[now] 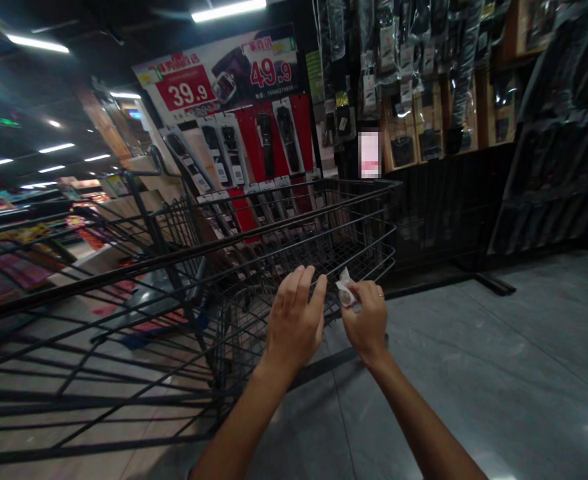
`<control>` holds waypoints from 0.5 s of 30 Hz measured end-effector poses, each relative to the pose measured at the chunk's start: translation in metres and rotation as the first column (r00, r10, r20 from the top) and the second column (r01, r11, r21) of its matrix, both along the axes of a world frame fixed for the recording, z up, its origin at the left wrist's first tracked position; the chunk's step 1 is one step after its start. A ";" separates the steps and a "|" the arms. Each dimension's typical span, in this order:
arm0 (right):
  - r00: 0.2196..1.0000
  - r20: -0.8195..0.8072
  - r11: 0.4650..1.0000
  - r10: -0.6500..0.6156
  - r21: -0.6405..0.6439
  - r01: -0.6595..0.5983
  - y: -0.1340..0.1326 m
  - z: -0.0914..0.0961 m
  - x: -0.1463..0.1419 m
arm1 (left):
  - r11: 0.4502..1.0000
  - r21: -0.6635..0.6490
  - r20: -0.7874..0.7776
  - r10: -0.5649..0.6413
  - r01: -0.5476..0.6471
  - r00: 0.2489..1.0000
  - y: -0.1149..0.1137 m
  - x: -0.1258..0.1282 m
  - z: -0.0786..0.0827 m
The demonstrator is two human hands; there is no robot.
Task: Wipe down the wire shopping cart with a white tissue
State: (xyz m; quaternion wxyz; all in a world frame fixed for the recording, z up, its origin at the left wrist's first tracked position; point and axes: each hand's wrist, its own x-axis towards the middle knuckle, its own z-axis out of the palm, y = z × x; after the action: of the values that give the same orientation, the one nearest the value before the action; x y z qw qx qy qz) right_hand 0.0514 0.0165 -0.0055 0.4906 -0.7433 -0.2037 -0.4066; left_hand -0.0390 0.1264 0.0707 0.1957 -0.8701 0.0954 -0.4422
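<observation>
I am pinching one small crumpled wrapper (347,291) in my right hand (369,323), fingers closed tight around it, just over the near corner of one black wire cart (324,188). My left hand (294,323) is hovering beside it, fingers loosely spread and gripping nothing. Two price signs, 39.9 (187,90) and 49.9 (271,72), are hanging above racks of belts (264,143); the cart is standing between me and them on the grey floor (499,347)
</observation>
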 end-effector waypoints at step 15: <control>0.989 -0.123 0.995 0.082 -0.052 -0.089 0.008 -0.037 0.012 | 0.983 0.178 -0.276 0.090 -0.041 0.957 0.006 0.041 0.001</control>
State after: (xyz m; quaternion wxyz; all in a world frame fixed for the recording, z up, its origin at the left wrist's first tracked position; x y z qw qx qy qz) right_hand 0.0637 0.0243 -0.0424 0.4973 -0.7710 -0.2169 -0.3335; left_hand 0.0023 0.1329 0.0721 0.2684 -0.9072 0.1308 -0.2965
